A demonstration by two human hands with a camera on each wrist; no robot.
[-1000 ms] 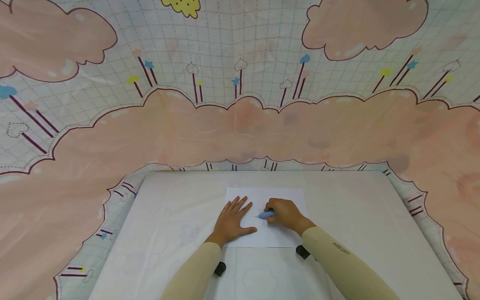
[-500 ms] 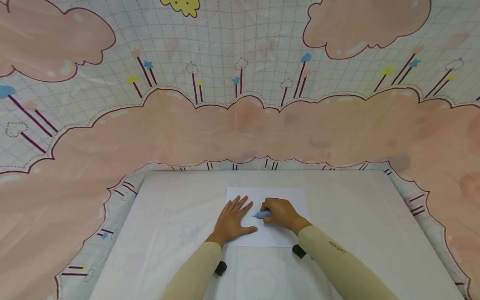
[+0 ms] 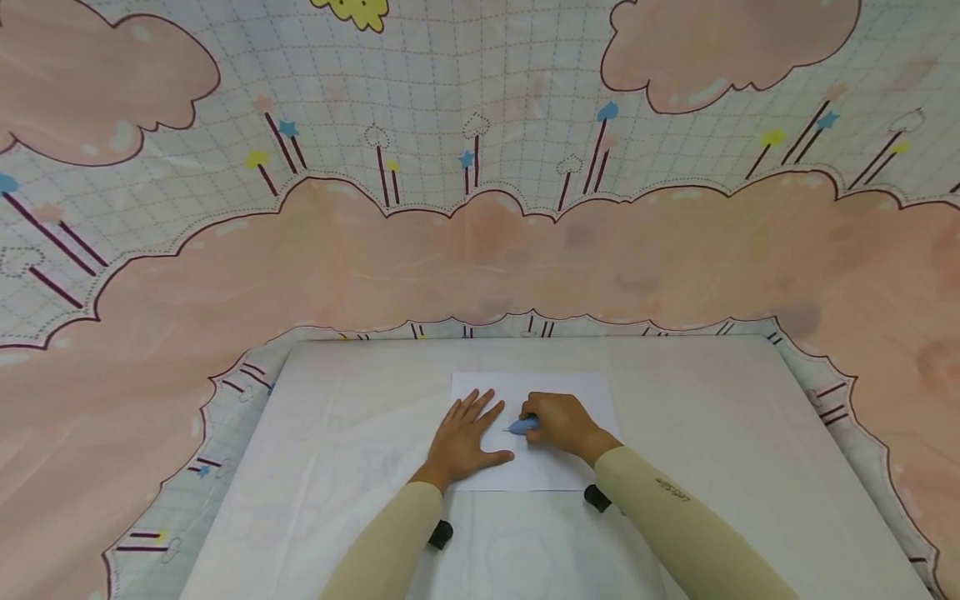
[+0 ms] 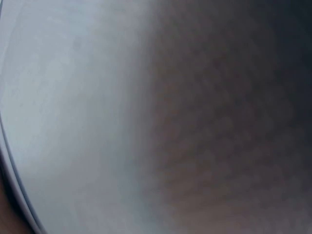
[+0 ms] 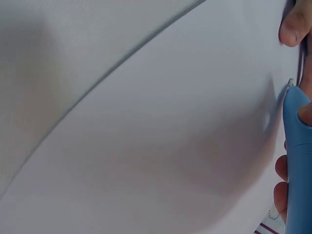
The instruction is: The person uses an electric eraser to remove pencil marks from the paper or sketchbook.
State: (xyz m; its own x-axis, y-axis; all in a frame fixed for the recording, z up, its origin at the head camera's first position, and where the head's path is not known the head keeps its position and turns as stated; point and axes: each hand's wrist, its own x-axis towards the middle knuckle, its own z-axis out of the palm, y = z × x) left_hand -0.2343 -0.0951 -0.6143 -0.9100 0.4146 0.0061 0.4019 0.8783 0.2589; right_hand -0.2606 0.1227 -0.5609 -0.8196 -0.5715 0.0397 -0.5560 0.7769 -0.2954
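My left hand (image 3: 465,440) lies on a white sheet of paper (image 3: 558,471) with its fingers spread and straight. To its right, my right hand (image 3: 566,423) grips a thick blue tool (image 3: 523,426) whose narrow tip points left toward the left hand. The right wrist view brings the tool's blue body (image 5: 298,151) closer: a short metal tip shows at its front, and a thumb presses on it near that end. Fingertips curl round the far side. The tip is right at the paper. In the left wrist view everything is blurred, with a dark brownish shape filling the right half.
The sheet rests near the middle of a broad white tabletop (image 3: 360,408). Black wrist-camera pieces show under both sleeves. Behind and around the table hangs a cloth (image 3: 480,258) printed with peach clouds and stars.
Between the first two frames my right hand slid slightly left with the blue tool, closer to the left hand. Since then it has barely moved. The left hand stays in place.
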